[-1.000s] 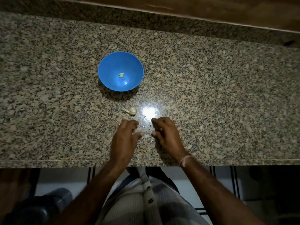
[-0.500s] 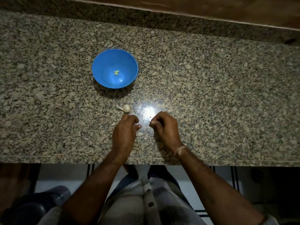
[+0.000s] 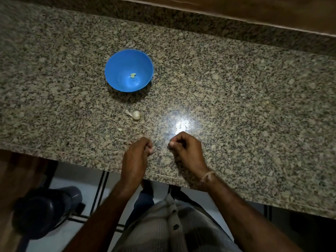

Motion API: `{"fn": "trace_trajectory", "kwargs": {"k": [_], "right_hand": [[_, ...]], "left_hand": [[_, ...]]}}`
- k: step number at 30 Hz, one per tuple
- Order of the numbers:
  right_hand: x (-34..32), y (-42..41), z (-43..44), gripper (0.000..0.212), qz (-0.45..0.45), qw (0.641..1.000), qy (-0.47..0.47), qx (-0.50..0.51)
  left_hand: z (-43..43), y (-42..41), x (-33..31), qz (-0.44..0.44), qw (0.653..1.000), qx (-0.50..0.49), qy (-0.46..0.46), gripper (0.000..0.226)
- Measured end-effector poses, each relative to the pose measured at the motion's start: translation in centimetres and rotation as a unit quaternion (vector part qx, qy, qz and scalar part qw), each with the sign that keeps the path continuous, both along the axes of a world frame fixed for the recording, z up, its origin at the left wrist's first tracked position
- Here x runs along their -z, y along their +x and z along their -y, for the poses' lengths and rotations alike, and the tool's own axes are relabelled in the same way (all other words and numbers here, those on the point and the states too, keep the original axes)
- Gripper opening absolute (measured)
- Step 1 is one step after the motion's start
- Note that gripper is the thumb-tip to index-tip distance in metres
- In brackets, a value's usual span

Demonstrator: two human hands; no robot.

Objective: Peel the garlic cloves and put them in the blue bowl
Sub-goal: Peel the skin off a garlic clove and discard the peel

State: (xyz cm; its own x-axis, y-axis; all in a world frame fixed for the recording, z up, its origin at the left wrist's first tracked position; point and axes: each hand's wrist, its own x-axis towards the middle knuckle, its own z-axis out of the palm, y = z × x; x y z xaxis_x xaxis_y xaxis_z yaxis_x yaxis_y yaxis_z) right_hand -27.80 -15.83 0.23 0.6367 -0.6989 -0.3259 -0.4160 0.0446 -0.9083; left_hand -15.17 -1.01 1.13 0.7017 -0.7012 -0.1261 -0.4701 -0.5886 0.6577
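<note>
The blue bowl (image 3: 116,68) stands on the granite counter (image 3: 236,106), with a small pale peeled clove (image 3: 133,75) at its bottom. In front of the bowl lies a small unpeeled garlic bulb (image 3: 136,115) with its stem pointing left. A tiny pale garlic bit (image 3: 119,129) lies nearer to me. My left hand (image 3: 135,157) and my right hand (image 3: 187,151) rest near the counter's front edge, a hand's width apart. Both have curled fingers with the thumb against the forefinger. Nothing shows between the fingers.
A bright lamp glare (image 3: 181,123) sits just beyond my right hand. The counter ends at a raised granite back strip (image 3: 200,24). Below the front edge are a tiled floor and a dark rounded object (image 3: 41,211) at the lower left.
Both hands have drawn back toward the front edge and moved apart. The view has shifted, so the bowl and garlic bulb now sit farther from my hands.
</note>
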Motion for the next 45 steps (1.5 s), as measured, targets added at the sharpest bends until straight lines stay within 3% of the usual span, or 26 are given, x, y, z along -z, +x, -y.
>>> {"fn": "trace_trajectory", "kwargs": {"k": [8,13,18,23,28,35,40,45], "right_hand": [[0.4,-0.7,0.9,0.007,-0.001,1.000,-0.004,-0.031],[0.4,-1.0,1.0,0.007,-0.007,0.999,-0.017,-0.048],[0.1,-0.9,1.1,0.007,-0.011,0.998,-0.020,-0.056],[-0.1,-0.9,1.1,0.007,-0.011,0.998,-0.021,-0.058],[-0.3,-0.7,0.9,0.007,-0.018,0.998,-0.015,-0.055],[-0.4,-0.3,0.5,0.008,-0.043,0.998,-0.020,-0.042],[-1.1,1.1,-1.0,0.005,-0.030,0.998,0.053,-0.016],[-3.9,6.5,-6.7,0.013,0.028,0.991,0.111,-0.065]], "left_hand": [[-0.2,-1.6,0.3,0.072,0.997,0.003,0.038,0.026],[0.1,-2.0,0.0,0.039,0.998,-0.046,0.004,0.026],[0.3,-1.0,0.3,0.043,0.999,0.004,-0.001,0.034],[0.4,0.6,0.8,0.040,0.997,0.068,0.005,0.029],[1.1,1.0,1.0,0.072,0.994,0.083,-0.009,0.020],[1.9,0.5,1.8,0.141,0.985,0.081,0.060,0.023],[1.0,0.6,0.9,0.022,0.998,-0.049,-0.014,0.028],[-6.2,2.7,-0.8,-0.103,0.962,-0.227,-0.116,0.017]]}}
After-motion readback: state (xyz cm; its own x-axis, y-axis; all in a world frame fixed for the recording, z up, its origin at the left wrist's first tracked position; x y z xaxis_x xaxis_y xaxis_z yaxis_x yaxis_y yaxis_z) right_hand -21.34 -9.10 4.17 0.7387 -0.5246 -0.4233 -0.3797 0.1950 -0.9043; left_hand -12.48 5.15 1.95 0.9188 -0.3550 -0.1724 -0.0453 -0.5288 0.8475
